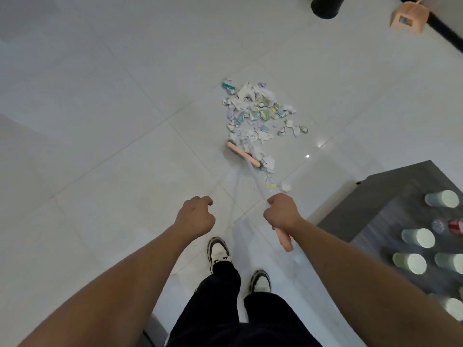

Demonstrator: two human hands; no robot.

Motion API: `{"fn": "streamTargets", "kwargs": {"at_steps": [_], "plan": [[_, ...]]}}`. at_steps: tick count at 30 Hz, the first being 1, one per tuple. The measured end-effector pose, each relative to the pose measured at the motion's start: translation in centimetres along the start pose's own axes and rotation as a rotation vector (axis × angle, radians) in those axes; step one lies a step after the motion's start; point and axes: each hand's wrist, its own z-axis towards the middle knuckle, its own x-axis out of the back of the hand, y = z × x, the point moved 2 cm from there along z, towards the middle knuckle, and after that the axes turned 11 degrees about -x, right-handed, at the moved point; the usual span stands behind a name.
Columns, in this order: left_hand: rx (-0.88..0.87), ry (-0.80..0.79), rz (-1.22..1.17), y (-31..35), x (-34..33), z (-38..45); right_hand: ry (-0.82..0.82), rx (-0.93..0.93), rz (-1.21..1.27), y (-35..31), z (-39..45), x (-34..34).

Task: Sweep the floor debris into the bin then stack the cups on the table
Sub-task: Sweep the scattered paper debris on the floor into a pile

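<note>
On the grey table, unstacked cups

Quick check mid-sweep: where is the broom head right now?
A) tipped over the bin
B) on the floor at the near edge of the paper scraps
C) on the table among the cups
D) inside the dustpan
B. The broom head sits on the floor against the near edge of the paper scraps, well short of the dustpan and bin; the right hand grips the broom handle.
</note>
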Motion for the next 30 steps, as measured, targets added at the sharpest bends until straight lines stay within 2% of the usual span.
{"fn": "streamTargets", "kwargs": {"at_steps": [2,5,13,15,20,24,30], "plan": [[-0.037,-0.002,0.011,0.8,0.3,0.8,0.042,-0.035,0.099,-0.1,-0.2,0.7],[-0.075,-0.027,0.023,2.1,0.4,1.8,0.106,-0.135,0.372,0.9,-0.4,2.0],[-0.177,-0.065,0.093,6.1,0.6,4.9,0.110,-0.409,0.870,4.4,-1.7,1.2],[-0.191,-0.072,0.112,6.5,0.7,5.4,0.074,-0.517,0.969,5.2,-1.6,1.0],[-0.184,-0.093,0.149,7.5,0.9,7.3,-0.022,-0.622,1.326,5.7,0.1,1.4],[-0.166,-0.111,0.183,8.6,1.4,9.3,-0.179,-0.604,1.497,2.7,1.7,2.8],[-0.172,-0.152,0.268,12.3,3.5,13.5,-0.425,-0.487,1.626,0.5,5.4,8.8]]}}
